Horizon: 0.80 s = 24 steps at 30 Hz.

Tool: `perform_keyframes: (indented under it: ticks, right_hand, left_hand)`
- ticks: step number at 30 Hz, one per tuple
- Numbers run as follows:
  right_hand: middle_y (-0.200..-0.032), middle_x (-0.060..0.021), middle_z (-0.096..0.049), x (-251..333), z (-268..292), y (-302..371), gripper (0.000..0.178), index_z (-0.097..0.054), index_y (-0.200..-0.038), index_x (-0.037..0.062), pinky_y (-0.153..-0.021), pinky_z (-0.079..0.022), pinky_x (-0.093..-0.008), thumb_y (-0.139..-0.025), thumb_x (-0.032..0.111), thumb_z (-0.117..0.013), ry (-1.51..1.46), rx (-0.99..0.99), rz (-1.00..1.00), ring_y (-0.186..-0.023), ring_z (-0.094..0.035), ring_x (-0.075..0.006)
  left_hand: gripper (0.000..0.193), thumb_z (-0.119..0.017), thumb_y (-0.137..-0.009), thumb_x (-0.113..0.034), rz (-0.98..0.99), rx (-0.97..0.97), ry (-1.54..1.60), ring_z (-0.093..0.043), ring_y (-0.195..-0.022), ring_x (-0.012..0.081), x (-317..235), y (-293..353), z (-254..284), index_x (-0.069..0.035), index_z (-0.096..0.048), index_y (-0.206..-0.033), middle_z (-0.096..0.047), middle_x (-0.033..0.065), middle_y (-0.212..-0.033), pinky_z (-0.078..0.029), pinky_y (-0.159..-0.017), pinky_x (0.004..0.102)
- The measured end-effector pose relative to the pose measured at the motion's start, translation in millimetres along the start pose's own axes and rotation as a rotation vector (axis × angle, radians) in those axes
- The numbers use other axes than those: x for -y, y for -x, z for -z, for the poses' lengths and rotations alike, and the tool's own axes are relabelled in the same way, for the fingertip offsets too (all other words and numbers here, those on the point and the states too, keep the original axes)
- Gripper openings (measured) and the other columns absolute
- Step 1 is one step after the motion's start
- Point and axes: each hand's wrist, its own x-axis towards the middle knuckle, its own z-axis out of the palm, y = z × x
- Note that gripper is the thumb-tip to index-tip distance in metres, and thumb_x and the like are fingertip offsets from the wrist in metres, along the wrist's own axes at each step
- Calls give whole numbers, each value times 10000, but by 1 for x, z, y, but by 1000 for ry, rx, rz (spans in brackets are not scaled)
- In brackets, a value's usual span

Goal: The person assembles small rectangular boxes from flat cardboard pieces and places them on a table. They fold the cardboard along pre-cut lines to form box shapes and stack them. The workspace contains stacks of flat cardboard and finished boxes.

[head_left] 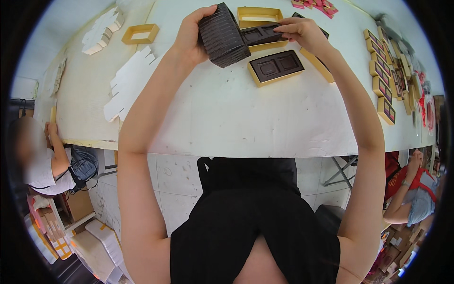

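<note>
My left hand (190, 35) is wrapped round a thick stack of nested dark brown plastic trays (222, 38), tilted over the far side of the table. Right of the stack, my right hand (305, 35) pinches the end of a single dark brown tray (257, 34) with two square hollows. This tray lies over a gold box (268, 46), whose near wall shows below it. Nearer me sits another gold box (279, 80) with a dark tray inside. A further gold box (318, 65) is partly covered by my right wrist. An open gold box frame (259, 11) stands behind.
White folded card pieces (128, 87) and a gold frame (140, 34) lie to the left. Several filled gold boxes (380, 71) line the right side. Pink pieces (317, 4) lie at the far edge. Other people sit at left (59, 156) and right (414, 189).
</note>
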Motion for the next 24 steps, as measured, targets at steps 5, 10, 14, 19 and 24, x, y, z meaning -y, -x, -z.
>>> perform_keyframes:
  ticks: [5, 10, 14, 19, 24]
  right_hand:
    - [-1225, -78, -708, -1, -16, 11, 297, -743, -1158, 104, -793, -593, -301, -874, 32, -692, 220, -183, 112, -954, -711, -224]
    - [-1157, -28, -732, 16, -27, 19, 377, -737, -1132, 136, -778, -581, -328, -770, 35, -717, 505, -367, 175, -914, -689, -213]
    - [-1177, -15, -718, 10, -20, 9, 402, -734, -1144, 126, -803, -578, -349, -754, 27, -715, 466, -168, 112, -970, -673, -196]
    - [-1289, -66, -677, 5, -1, 8, 287, -762, -1129, 106, -875, -561, -346, -845, 75, -732, 206, 11, 104, -1029, -660, -248]
    - [-1348, -63, -646, 40, 11, 10, 332, -756, -1157, 113, -998, -511, -349, -836, 30, -734, 661, 120, 300, -1160, -612, -277]
  left_hand:
    - [250, -651, -924, -286, 9, 68, 41, -696, -861, 218, 2, -4, 8, -47, -642, -996, -697, 90, -957, -594, -824, 402]
    - [279, -639, -938, -265, 20, 42, 58, -709, -853, 226, 3, -1, 5, -1, -653, -1026, -718, 120, -982, -607, -812, 389]
    - [275, -641, -935, -261, -10, 8, 39, -708, -855, 228, 1, 0, -2, -5, -657, -1034, -719, 121, -988, -605, -820, 394]
    - [259, -653, -926, -276, 14, 57, 36, -699, -869, 224, 1, -5, 3, -32, -651, -1009, -707, 102, -978, -594, -838, 405]
    - [227, -659, -919, -286, 14, 30, 30, -686, -895, 217, 0, 3, -1, -69, -621, -975, -680, 73, -959, -580, -855, 420]
